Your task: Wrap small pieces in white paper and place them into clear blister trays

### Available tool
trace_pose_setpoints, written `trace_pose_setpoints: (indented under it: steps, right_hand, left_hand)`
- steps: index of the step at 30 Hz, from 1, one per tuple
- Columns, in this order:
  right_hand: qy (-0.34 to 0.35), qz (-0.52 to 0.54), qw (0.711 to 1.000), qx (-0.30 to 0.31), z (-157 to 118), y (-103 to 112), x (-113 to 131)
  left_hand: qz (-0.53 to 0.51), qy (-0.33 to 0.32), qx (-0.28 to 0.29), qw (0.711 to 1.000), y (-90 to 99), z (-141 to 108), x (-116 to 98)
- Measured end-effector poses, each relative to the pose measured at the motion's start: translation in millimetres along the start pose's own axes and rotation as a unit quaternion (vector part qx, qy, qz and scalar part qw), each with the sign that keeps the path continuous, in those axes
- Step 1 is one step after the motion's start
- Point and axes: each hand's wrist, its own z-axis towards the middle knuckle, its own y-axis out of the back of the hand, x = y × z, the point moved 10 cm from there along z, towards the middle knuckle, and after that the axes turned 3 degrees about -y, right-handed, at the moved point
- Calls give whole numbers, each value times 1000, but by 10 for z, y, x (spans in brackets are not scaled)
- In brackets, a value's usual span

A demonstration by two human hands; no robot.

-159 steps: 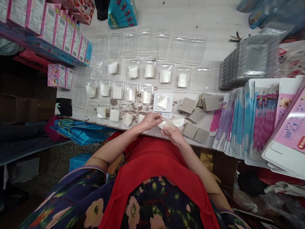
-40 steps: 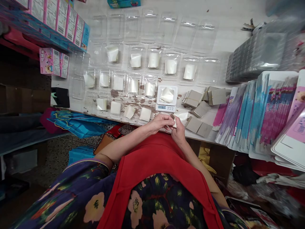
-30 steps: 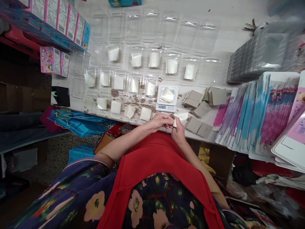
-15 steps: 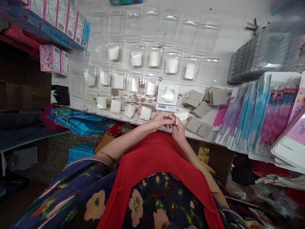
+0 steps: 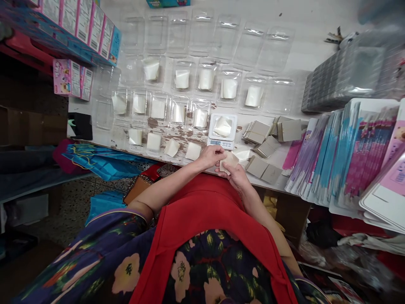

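At the table's front edge, my right hand [image 5: 238, 175] grips a small cream square of paper [image 5: 230, 159], thumb over its face. My left hand [image 5: 211, 157] is closed in a pinch at the square's left edge. Just beyond my hands stands a small white digital scale [image 5: 222, 143], a folded off-white paper piece [image 5: 222, 126] on its pan; its digits are too small to read surely. More white paper [image 5: 243, 154] lies to the right of my hands. On the left is a row of off-white folded pieces [image 5: 193, 150].
Clear plastic trays [image 5: 202, 33] stand in rows behind, several holding white pieces [image 5: 206, 79]. Grey card stacks [image 5: 257, 131] lie right of the scale. Packed cards [image 5: 332, 147] and stacked clear trays [image 5: 341, 71] fill the right. Pink boxes [image 5: 70, 78] stand left.
The cream square, earlier seen nearly edge-on between my fingers, now shows its flat face. My hands have moved slightly apart, and my right hand has turned.
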Motion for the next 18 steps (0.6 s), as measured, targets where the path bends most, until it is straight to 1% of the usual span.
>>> trace_pose_setpoints:
  steps: [1,3,5,6,8,10,12,15,18]
  right_hand:
    - [8,-7,1000,-15,5,34,15]
    - [45,-17,997,-60,7,149,95]
    - [81,-19,991,-101,-1,274,180]
    - [88,-18,990,-110,0,317,203]
    - [83,-12,990,-113,9,370,214]
    - [70,-5,991,-111,18,392,207]
    - [62,2,992,-110,19,391,203]
    - [58,12,993,-103,17,359,193]
    - [55,16,994,-93,15,332,174]
  left_hand:
    - [-2,5,0,1000,4,10,16]
    - [-17,14,1,1000,16,28,39]
    - [-49,33,-1,998,34,39,78]
    - [-75,50,-1,996,30,40,115]
    - [-128,88,0,988,-3,33,204]
    - [-163,107,-13,981,-34,25,275]
    - [-167,93,-41,981,-35,24,303]
    - [-144,58,-84,984,-8,10,306]
    - [-128,43,-97,986,9,-13,299]
